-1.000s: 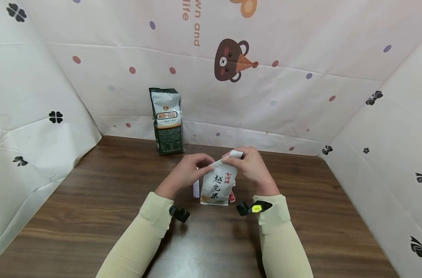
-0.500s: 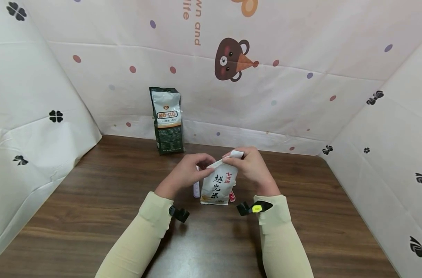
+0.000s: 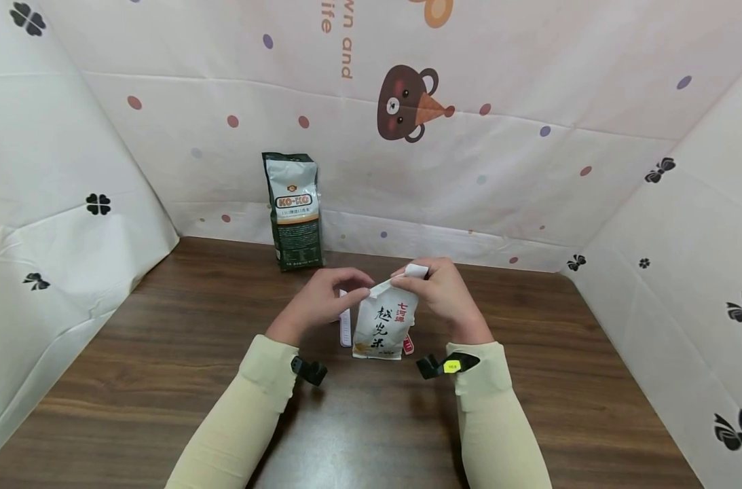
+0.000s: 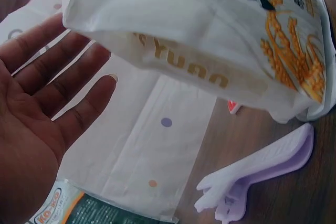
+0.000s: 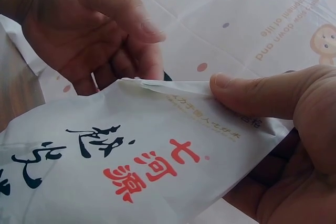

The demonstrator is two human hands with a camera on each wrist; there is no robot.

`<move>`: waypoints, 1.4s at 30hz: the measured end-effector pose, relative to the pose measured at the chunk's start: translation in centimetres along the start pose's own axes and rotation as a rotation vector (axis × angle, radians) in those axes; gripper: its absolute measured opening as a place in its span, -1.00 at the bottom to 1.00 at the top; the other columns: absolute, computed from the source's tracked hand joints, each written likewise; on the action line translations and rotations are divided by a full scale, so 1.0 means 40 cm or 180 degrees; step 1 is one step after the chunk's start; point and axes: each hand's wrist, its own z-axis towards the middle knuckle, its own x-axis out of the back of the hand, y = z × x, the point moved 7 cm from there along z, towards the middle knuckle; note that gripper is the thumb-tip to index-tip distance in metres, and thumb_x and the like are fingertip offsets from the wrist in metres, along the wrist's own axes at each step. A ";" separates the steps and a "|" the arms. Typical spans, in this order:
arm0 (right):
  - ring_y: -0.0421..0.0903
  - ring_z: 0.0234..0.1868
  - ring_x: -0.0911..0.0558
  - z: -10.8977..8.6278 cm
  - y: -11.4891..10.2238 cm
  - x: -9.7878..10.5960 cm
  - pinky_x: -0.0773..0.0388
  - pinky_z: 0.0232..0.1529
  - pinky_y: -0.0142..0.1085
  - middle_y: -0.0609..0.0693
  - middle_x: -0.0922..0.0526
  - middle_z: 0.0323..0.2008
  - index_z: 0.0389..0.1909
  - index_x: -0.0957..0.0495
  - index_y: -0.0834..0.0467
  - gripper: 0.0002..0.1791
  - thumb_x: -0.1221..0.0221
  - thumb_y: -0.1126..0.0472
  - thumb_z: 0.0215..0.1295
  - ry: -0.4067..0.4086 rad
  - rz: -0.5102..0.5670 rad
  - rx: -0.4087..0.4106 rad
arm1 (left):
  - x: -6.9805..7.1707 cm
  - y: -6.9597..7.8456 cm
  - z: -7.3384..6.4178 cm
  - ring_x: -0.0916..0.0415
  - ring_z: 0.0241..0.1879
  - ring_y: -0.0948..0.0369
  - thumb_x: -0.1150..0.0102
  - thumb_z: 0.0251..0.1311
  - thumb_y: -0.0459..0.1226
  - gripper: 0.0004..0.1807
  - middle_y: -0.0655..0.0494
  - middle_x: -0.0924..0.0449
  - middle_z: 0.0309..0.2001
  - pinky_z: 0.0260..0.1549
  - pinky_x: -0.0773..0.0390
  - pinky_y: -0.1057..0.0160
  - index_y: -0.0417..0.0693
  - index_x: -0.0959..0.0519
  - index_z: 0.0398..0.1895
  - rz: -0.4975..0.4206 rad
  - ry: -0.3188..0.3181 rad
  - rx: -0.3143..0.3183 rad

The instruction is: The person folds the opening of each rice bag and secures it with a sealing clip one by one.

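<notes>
A small white rice bag [image 3: 383, 326] with black and red characters stands upright on the table. My right hand [image 3: 440, 292] pinches its folded top edge at the right corner, thumb [image 5: 252, 95] in front and fingers behind. My left hand [image 3: 324, 302] is by the bag's top left corner, its fingers loosely spread and gripping nothing. In the left wrist view those fingers [image 4: 79, 93] lie beside the bag; whether they touch it I cannot tell. A light purple bag clip [image 4: 257, 166] lies behind the bag's left side. A red item [image 3: 409, 344] is mostly hidden behind the bag.
A taller green and white KO-KO bag [image 3: 294, 217] stands at the back left, against the printed cloth wall [image 3: 499, 170]. Dark wood tabletop [image 3: 548, 380] extends to both sides. White cloth also borders the table at left and right.
My left hand has drawn slightly left, away from the bag's top corner, and its fingertips have come off the edge. The right hand and the rice bag have stayed in place.
</notes>
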 end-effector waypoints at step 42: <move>-0.14 -0.40 -0.63 -0.002 0.004 0.000 -0.60 -0.39 -0.24 0.04 -0.74 -0.39 -0.35 -0.72 0.17 -0.84 -0.35 0.15 0.15 -0.0011 0.0079 0.0007 | 0.022 -0.171 0.017 -0.50 -0.26 0.16 -0.11 0.31 -0.06 -0.72 0.11 -0.62 -0.18 -0.30 -0.55 0.23 0.05 -0.60 -0.02 0.0752 -0.0176 0.0921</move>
